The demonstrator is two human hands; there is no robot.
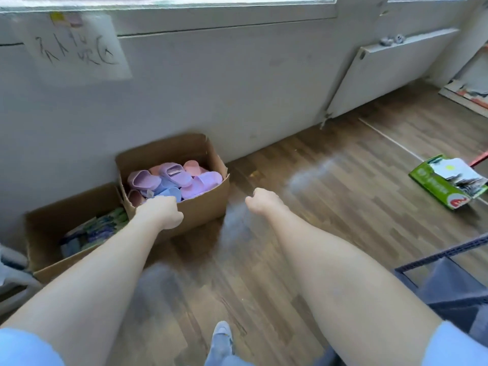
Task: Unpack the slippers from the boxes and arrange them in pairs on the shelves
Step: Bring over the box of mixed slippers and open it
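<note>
- Floor (277, 260): wood laminate, with the person's foot (221, 335) at the bottom edge. No shelves can be made out. A dark framed rack (435, 270) stands near on the right, and I cannot tell whether it is one.
- Right hand (260, 200): hangs over bare floor just beside the slipper box. The grip is curled under with nothing visible in it.
- Left hand (161, 211): at the near rim of the slipper box (204, 206), knuckles towards the camera. The grip is folded out of sight, so I cannot tell what, if anything, it has hold of.
- Slippers (171, 178): lilac, pink and blue, heaped loose and interlocked inside that box, which sits against the wall.
  - Risk: lifting one may drag its neighbours over the torn, low front rim.
  - Risk: the similar pastel colours make a mismatched pair likely.
  - Risk: a pull on the rim may bend the cardboard or slide the box.
- Second box (43, 233): touches the first on its left and holds patterned packets (89, 232), blurred.
  - Risk: contents mistaken for slippers.
- Green carton (435, 187): open on the floor, well apart on the right.
  - Risk: could trip anyone carrying things past it.
</note>
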